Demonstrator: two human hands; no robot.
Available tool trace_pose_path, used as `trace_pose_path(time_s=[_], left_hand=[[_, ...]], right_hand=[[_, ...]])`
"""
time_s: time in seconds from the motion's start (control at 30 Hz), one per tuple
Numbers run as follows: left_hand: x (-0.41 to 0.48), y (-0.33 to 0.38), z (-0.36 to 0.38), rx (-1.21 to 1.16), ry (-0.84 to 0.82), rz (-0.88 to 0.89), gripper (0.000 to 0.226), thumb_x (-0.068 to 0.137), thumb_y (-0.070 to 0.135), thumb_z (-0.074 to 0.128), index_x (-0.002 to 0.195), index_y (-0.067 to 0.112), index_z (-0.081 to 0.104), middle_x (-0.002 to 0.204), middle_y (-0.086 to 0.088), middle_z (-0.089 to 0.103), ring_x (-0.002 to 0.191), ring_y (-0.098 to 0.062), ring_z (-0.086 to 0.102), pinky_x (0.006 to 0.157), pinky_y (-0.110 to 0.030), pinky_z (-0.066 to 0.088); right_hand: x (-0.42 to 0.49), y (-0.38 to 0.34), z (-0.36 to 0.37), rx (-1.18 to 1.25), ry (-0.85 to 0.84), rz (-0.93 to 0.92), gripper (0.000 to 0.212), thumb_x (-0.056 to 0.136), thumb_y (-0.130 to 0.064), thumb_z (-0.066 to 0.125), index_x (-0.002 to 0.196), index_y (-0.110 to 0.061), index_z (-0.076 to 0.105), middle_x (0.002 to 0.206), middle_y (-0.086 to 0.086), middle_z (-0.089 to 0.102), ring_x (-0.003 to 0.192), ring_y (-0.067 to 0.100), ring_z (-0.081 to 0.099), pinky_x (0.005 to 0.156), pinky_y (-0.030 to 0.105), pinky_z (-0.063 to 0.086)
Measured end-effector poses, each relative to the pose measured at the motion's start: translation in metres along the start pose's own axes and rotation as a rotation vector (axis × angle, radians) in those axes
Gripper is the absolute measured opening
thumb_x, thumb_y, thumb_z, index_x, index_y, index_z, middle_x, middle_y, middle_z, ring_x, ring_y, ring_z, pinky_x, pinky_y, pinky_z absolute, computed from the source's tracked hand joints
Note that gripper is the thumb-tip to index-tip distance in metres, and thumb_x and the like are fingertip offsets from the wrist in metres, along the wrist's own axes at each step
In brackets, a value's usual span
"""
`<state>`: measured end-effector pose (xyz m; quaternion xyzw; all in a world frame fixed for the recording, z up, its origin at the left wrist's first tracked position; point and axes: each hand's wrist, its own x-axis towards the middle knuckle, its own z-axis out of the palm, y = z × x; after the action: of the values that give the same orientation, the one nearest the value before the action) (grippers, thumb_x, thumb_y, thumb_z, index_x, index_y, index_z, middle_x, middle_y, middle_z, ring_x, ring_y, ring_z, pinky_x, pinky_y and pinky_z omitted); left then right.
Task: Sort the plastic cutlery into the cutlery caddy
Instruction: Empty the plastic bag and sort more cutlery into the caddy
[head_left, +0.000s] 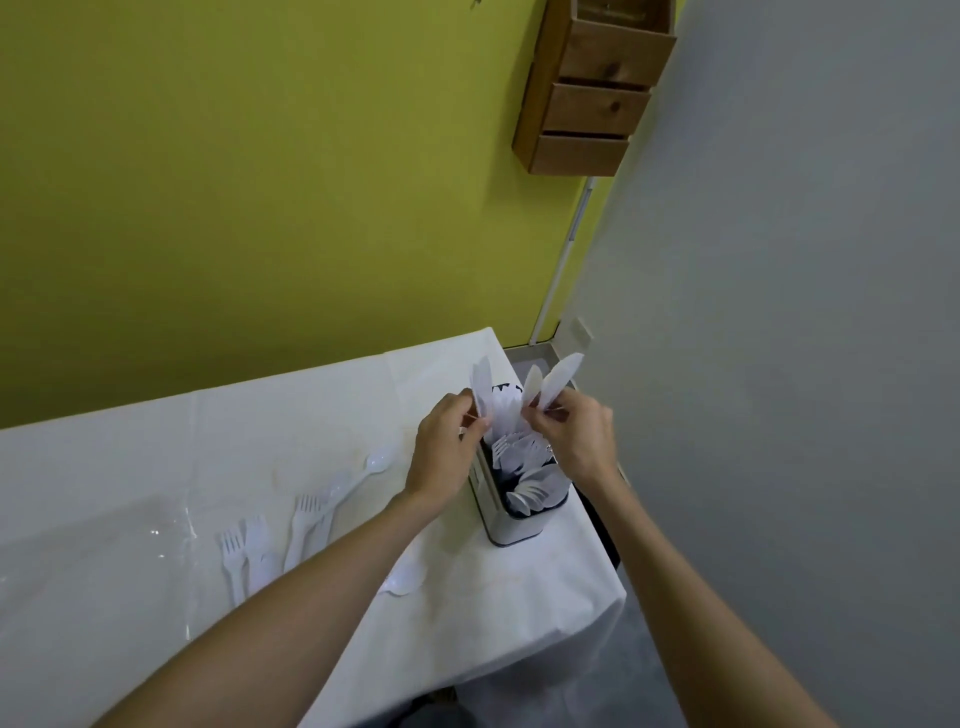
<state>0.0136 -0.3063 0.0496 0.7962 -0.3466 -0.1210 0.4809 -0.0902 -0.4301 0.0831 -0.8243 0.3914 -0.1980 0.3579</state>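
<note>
The left hand pinches 1 knife and the right hand pinches 2 knives, blades up over the caddy, likely to drop them handle-first into its far compartment. Forks wait on the table.

Plain indoor room: green wall, wooden wall drawers, cloth-covered table.

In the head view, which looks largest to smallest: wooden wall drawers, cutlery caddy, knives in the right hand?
1. wooden wall drawers
2. cutlery caddy, partly hidden
3. knives in the right hand
</note>
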Motion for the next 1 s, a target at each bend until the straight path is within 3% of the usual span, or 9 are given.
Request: trace_pose_path(time_s=[0.07,0.2,0.37,0.47,0.6,0.7,0.83,0.9,1.0], left_hand=[[0.001,-0.004,0.004,0.079,-0.055,0.086,0.007,0.090,0.011,0.062,0.093,0.005,0.061,0.090,0.000,0.054,0.080,-0.018,0.057,0.074,-0.033,0.051],[-0.004,-0.012,0.012,0.155,-0.082,0.146,0.008,0.089,0.009,0.064,0.094,0.003,0.060,0.092,0.004,0.048,0.077,-0.014,0.051,0.070,-0.017,0.039],[-0.007,-0.019,0.012,0.132,-0.103,0.141,0.018,0.087,0.008,0.065,0.105,0.007,0.061,0.098,-0.002,0.055,0.089,-0.019,0.058,0.081,-0.035,0.052],[-0.010,-0.022,0.011,0.098,-0.103,0.145,0.020,0.089,0.011,0.063,0.109,0.012,0.062,0.100,-0.002,0.057,0.091,-0.019,0.060,0.081,-0.037,0.053],[-0.014,-0.019,0.013,0.069,-0.028,0.120,0.015,0.090,0.012,0.063,0.105,0.012,0.066,0.098,-0.001,0.065,0.089,-0.016,0.062,0.077,-0.030,0.052],[-0.014,-0.019,0.014,0.007,0.026,0.046,0.007,0.088,0.012,0.065,0.095,0.012,0.067,0.095,0.003,0.069,0.086,-0.012,0.063,0.078,-0.029,0.052],[-0.011,-0.021,0.013,-0.006,0.025,-0.008,0.003,0.086,0.010,0.067,0.088,0.013,0.067,0.089,0.002,0.070,0.083,-0.013,0.064,0.075,-0.031,0.054],[-0.011,-0.021,0.012,0.003,0.022,0.001,0.004,0.086,0.010,0.067,0.089,0.013,0.068,0.089,0.003,0.070,0.083,-0.012,0.064,0.075,-0.030,0.053],[-0.012,-0.023,0.013,0.001,0.022,0.011,0.005,0.086,0.009,0.067,0.089,0.012,0.068,0.089,0.003,0.070,0.083,-0.011,0.064,0.076,-0.028,0.052]], right_hand=[[0.003,0.003,-0.001,-0.038,-0.033,-0.003,0.012,0.081,-0.020,0.077,0.089,-0.011,0.075,0.079,0.002,0.074,0.073,0.013,0.069,0.062,0.020,0.048],[0.011,0.001,-0.009,-0.108,-0.148,-0.022,0.008,0.077,-0.020,0.080,0.081,-0.014,0.076,0.075,0.001,0.073,0.071,0.014,0.068,0.062,0.026,0.050],[0.016,-0.005,-0.018,-0.162,-0.277,-0.072,0.007,0.074,-0.015,0.077,0.076,-0.011,0.071,0.073,0.005,0.070,0.063,0.011,0.057,0.057,0.023,0.043],[0.016,-0.005,-0.025,-0.070,-0.275,-0.087,0.011,0.076,-0.023,0.078,0.077,-0.016,0.070,0.071,-0.002,0.070,0.061,0.006,0.060,0.053,0.015,0.043],[0.013,-0.002,-0.025,-0.016,-0.218,-0.124,0.020,0.086,-0.023,0.071,0.073,-0.009,0.072,0.069,0.005,0.069,0.066,0.016,0.061,0.063,0.026,0.043],[0.009,0.004,-0.017,-0.058,-0.222,-0.170,0.016,0.085,-0.023,0.073,0.078,-0.009,0.076,0.075,0.005,0.070,0.074,0.024,0.063,0.065,0.027,0.045],[0.008,0.001,-0.022,-0.030,-0.177,-0.249,0.023,0.080,-0.031,0.077,0.101,-0.023,0.071,0.093,-0.013,0.068,0.081,0.008,0.059,0.067,0.014,0.043],[0.007,-0.003,-0.023,0.010,-0.092,-0.290,0.030,0.086,-0.039,0.070,0.112,-0.027,0.065,0.107,-0.016,0.065,0.094,0.004,0.055,0.075,0.014,0.042],[0.007,0.004,-0.011,-0.088,-0.032,-0.474,0.037,0.100,-0.040,0.045,0.127,-0.021,0.061,0.129,-0.007,0.062,0.119,0.011,0.052,0.099,0.029,0.040]])
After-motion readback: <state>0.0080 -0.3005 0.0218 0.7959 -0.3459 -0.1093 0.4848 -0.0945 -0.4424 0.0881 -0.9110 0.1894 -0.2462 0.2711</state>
